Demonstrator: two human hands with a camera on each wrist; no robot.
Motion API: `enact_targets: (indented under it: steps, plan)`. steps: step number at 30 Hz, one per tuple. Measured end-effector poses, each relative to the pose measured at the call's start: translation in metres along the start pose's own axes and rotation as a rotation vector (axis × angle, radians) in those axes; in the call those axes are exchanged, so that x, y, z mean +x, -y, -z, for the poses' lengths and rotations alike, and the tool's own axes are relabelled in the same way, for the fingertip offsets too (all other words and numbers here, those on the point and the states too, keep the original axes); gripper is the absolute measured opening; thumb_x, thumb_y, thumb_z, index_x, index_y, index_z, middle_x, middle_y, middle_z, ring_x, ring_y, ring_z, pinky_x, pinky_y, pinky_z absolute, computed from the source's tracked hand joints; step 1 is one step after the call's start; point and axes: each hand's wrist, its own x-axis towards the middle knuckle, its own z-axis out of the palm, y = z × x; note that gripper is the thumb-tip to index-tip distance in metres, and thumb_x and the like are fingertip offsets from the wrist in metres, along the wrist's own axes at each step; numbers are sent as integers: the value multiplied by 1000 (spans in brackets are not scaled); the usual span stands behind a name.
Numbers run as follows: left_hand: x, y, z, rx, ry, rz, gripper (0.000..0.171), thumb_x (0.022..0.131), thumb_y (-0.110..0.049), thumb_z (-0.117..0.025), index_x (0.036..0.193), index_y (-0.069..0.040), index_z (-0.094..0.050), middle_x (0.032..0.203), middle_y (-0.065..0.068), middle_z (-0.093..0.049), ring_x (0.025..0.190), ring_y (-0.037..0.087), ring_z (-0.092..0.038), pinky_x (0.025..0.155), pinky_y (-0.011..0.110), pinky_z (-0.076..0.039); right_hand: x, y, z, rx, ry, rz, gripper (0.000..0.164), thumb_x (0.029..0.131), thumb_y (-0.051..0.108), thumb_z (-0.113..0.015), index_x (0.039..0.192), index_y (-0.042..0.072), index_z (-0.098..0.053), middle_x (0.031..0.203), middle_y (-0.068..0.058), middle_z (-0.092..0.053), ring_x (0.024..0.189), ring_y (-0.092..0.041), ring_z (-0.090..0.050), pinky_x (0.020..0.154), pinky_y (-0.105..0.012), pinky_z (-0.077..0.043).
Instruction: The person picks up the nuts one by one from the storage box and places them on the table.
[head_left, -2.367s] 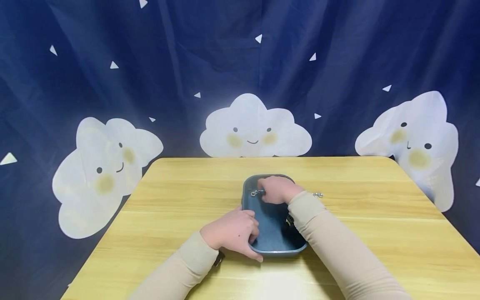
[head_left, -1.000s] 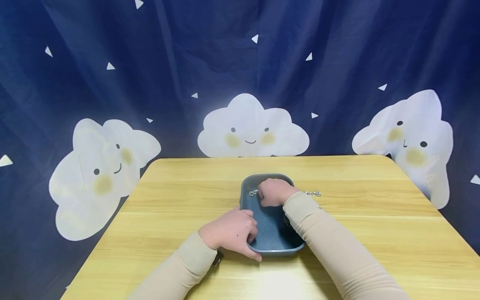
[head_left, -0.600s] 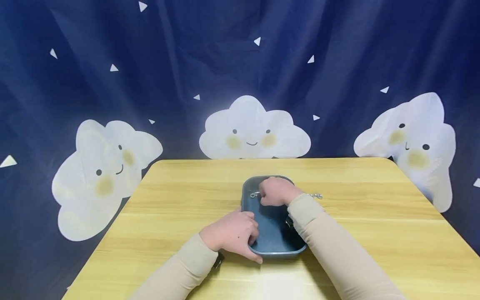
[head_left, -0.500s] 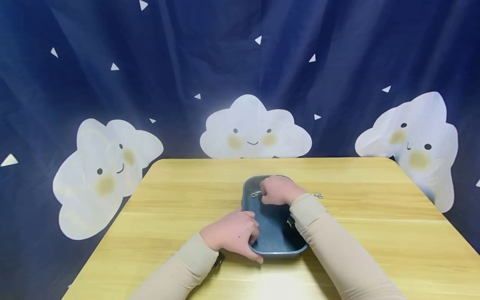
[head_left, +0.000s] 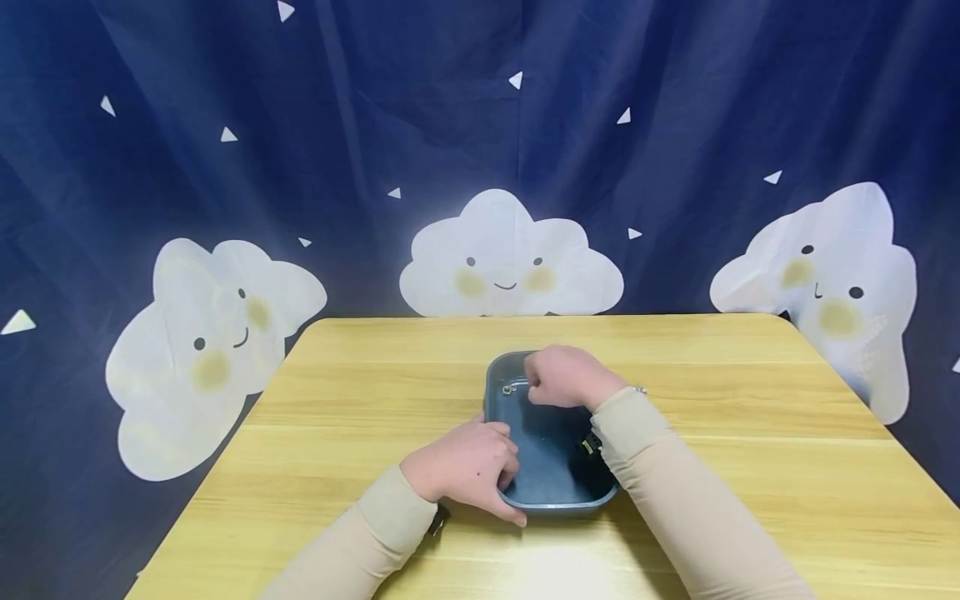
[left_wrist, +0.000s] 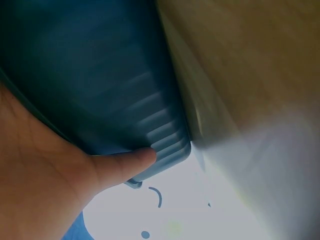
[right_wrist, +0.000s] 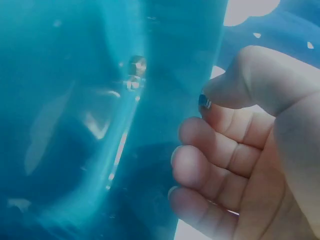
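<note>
A blue-grey rectangular tub (head_left: 551, 506) stands on the table. My left hand (head_left: 468, 462) grips its near left side, fingers over the rim and thumb on the outer wall, as the left wrist view shows with the thumb (left_wrist: 125, 165). My right hand (head_left: 566, 377) is over the tub's far end, its fingers curled. Thumb and forefinger pinch a small shiny metal nut (right_wrist: 204, 101) in the right wrist view. Below, on the tub floor, lie a larger nut (right_wrist: 137, 65) and a smaller nut (right_wrist: 132, 83) close together.
On the wooden table (head_left: 352, 375) right of the tub, a small metal piece (head_left: 640, 389) shows past my right sleeve (head_left: 637, 429), which hides its surroundings. A dark blue curtain (head_left: 360, 125) with white clouds hangs behind the table.
My right hand has risen from the tub's floor and shifted right, carrying the small nut. Fewer metal pieces show beside its fingertips. My left hand and the tub stay in place.
</note>
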Motion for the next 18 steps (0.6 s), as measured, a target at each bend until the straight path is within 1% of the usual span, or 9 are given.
enact_targets:
  steps: [5, 9, 14, 18]
  plan:
    - [-1, 0, 1, -1, 3, 8, 54, 71, -76, -73, 53, -31, -48, 62, -25, -39, 71, 4, -36, 68, 27, -31, -8, 0, 10, 17, -32, 3, 17, 80, 15, -66, 67, 19, -55, 61, 7, -45, 53, -12, -41, 53, -29, -34]
    - [0, -1, 1, 1, 4, 9, 54, 71, -76, -73, 53, -31, -48, 62, -25, -39, 72, 4, -37, 68, 27, -31, -16, -2, 17, 28, -71, 9, 17, 79, 13, -66, 68, 18, -53, 61, 7, -43, 54, -13, -39, 54, -30, -33]
    - [-1, -1, 0, 0, 9, 15, 54, 71, -76, -73, 53, -31, -48, 62, -25, -39, 72, 4, -37, 68, 27, -31, -23, -6, 27, 44, -80, -34, 15, 79, 13, -67, 72, 18, -55, 64, 6, -47, 58, -14, -43, 57, -31, -35]
    - [-1, -1, 1, 5, 9, 19, 54, 70, -76, -73, 53, -31, -48, 62, -25, -39, 72, 4, -37, 69, 28, -31, -30, -13, 31, 50, -90, -65, 10, 80, 12, -66, 76, 17, -58, 68, 5, -51, 62, -15, -48, 60, -32, -38]
